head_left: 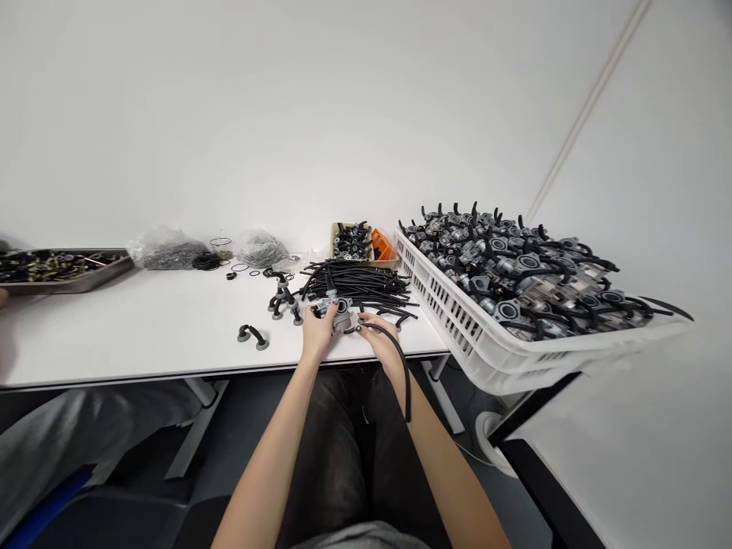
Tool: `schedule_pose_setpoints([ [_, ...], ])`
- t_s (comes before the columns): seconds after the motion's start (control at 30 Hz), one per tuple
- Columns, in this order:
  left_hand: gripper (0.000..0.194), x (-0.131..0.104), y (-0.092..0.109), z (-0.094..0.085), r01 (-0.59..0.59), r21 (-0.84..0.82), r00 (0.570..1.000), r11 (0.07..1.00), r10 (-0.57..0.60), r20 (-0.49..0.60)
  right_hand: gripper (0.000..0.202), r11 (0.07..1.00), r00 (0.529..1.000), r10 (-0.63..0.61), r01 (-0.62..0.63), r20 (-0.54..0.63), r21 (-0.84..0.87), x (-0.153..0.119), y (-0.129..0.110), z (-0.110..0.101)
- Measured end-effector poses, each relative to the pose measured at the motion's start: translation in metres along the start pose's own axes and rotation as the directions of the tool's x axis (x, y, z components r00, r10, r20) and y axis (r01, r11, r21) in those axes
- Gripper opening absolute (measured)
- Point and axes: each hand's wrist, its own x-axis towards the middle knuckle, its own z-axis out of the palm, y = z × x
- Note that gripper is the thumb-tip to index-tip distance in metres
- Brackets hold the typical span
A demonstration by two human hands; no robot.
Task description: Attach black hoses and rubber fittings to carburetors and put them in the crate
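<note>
A small grey metal carburetor (pixel 344 320) is gripped in my left hand (pixel 318 334), above the front edge of the white table (pixel 171 328). My right hand (pixel 384 345) pinches a black rubber hose (pixel 402 357) close to its end, beside the carburetor's lower right side. The hose's long free part curves over my right wrist and hangs down. Whether the hose end sits on a fitting is too small to tell. Just behind my hands lies a pile of black hoses (pixel 360 282). Short black bent tubes with grey caps (pixel 261 345) stand left of my hands.
A white plastic crate (pixel 457 335) heaped with carburetors (pixel 529 263) is on the right. A yellow bin (pixel 335 230) of small parts and an orange tray (pixel 382 244) stand at the back. Plastic bags (pixel 260 250), black rings (pixel 239 267) and a metal tray (pixel 85 283) are further left.
</note>
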Motion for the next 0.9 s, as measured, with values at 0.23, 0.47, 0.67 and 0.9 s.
schedule_pose_setpoints([
  [0.23, 0.022, 0.0, -0.003, 0.002, -0.043, -0.034, 0.99, 0.998, 0.047, 0.133, 0.027, 1.0, 0.995, 0.002, 0.001, -0.103, 0.025, -0.001, 0.001, 0.006],
  [0.47, 0.024, -0.001, -0.006, 0.002, -0.059, -0.099, 0.967, 0.993, 0.081, 0.243, 0.038, 0.999, 0.986, -0.04, 0.04, -0.164, -0.002, -0.006, -0.003, 0.006],
  [0.67, 0.024, 0.001, -0.012, 0.002, -0.084, -0.114, 0.946, 0.99, 0.115, 0.302, 0.039, 0.998, 0.968, -0.057, 0.06, -0.245, 0.006, -0.008, -0.003, 0.008],
  [0.9, 0.022, 0.0, -0.013, 0.001, -0.104, -0.129, 0.934, 0.986, 0.141, 0.328, 0.029, 0.997, 0.963, -0.072, 0.074, -0.261, 0.0, -0.011, -0.01, 0.008],
])
